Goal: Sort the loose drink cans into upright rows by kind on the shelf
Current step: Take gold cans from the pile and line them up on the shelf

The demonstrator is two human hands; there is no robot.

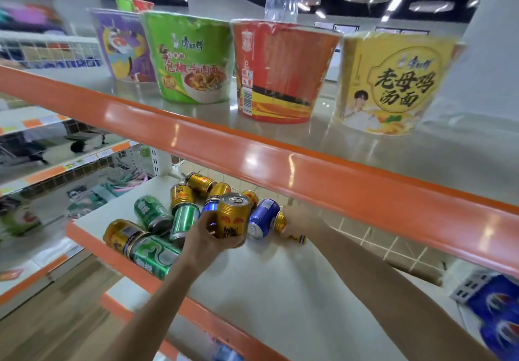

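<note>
Your left hand (pixel 206 237) grips an upright gold can (pixel 233 217); your right hand (pixel 299 221) grasps a lying gold can (pixel 280 221) on the shelf (pixel 280 290).

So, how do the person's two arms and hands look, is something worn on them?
Both forearms are bare right up to the bottom edge of the picture; no sleeve shows. The left hand wears no glove, ring or watch that I can see. The right hand is also ungloved and its wrist is bare; its fingers are partly hidden.
</note>
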